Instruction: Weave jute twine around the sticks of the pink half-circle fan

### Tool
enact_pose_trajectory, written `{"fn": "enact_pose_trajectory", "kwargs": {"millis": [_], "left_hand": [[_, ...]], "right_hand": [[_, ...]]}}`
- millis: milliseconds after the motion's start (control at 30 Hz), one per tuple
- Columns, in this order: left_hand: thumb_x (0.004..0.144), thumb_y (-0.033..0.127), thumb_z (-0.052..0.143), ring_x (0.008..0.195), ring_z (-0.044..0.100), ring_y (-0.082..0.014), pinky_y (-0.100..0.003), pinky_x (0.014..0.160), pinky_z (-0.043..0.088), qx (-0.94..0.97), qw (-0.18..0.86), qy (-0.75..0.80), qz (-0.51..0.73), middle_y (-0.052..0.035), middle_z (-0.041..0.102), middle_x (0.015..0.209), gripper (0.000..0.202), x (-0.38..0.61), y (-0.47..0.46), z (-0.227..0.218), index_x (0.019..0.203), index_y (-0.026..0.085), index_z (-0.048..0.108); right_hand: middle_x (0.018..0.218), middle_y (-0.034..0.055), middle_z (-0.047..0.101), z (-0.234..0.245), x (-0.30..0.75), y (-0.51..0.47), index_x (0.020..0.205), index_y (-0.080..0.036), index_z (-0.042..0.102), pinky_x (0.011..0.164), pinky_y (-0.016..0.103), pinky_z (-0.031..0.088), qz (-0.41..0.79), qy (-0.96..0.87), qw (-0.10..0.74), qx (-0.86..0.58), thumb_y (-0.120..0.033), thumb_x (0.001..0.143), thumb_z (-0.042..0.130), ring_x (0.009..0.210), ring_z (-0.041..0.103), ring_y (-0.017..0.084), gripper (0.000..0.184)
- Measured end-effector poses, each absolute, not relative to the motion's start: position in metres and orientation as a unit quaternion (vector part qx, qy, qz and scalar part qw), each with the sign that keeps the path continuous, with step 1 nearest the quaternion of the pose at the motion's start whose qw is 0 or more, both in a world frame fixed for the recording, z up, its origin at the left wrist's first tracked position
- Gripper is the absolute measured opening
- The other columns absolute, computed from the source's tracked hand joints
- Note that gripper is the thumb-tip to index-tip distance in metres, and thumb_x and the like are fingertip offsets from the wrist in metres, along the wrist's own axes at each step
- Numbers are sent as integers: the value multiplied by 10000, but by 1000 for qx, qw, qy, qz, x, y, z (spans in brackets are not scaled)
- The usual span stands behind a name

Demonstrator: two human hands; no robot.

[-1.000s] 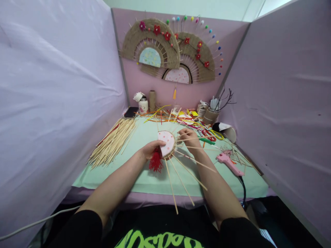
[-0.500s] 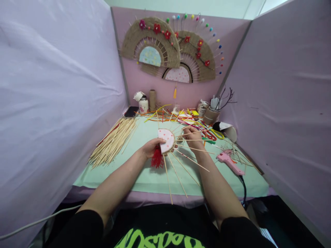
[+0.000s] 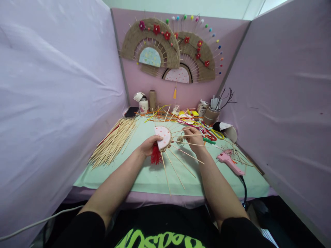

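Observation:
My left hand (image 3: 149,144) grips a half-round fan piece (image 3: 162,138) at its straight edge, thumb on the white face with pink dots. A red tassel (image 3: 156,155) hangs from it beside my fingers. Several thin wooden sticks (image 3: 176,167) fan out from its curved, twine-coloured rim toward the right. My right hand (image 3: 193,137) is closed in a pinch among the stick ends; what its fingertips hold is too small to make out. Between both hands, a small ball of twine (image 3: 180,140) shows behind the sticks.
Loose sticks (image 3: 112,143) are heaped on the left. A pink glue gun (image 3: 230,163) with a black cord lies on the right. Coloured pipe cleaners (image 3: 165,115), a jar (image 3: 143,105), a twine spool (image 3: 152,100) and a phone (image 3: 131,112) line the back, below two finished fans (image 3: 152,38).
My left hand has shifted the fan piece a little left and up, its sticks sliding left past my right hand. The right hand stays nearly in place, still pinched.

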State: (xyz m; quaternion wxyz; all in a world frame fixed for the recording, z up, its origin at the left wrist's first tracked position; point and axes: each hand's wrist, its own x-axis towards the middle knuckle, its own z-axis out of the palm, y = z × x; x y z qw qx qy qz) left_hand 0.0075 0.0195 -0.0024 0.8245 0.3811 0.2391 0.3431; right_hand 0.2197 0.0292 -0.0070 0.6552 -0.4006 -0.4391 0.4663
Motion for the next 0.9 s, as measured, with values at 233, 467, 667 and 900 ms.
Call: {"fn": "enact_pose_trajectory", "kwargs": {"millis": [233,467,667,900], "left_hand": [[720,152,508,648,669,-169,-218,482,488,352,795,242,430,-145,720,864,274,-9,31,6,935,50,644],[744,155,486,641,664,-160,-214,476,488,350,752,286,480,-148,719,858,277,-22,41,9,961,58,626],[707,133,487,587,652,-155,-196,432,448,370,743,325,453,-156,717,810,314,-17,40,11,972,37,624],[679,164,511,584,646,-160,-206,448,438,383,772,294,414,-172,714,817,278,-21,37,7,891,40,640]], "right_hand": [[498,-94,397,-3,232,33,720,-198,579,420,201,300,489,-389,705,-337,-342,569,793,425,328,44,299],[531,-89,431,2,243,30,757,-227,567,443,185,336,496,-385,735,-255,-322,641,763,434,336,42,247],[710,-52,592,8,245,24,808,-244,610,460,199,342,482,-397,751,-214,-296,655,740,450,347,33,208],[725,-42,605,4,243,30,799,-248,598,480,227,381,451,-399,740,-300,-337,641,733,460,380,47,226]]}}
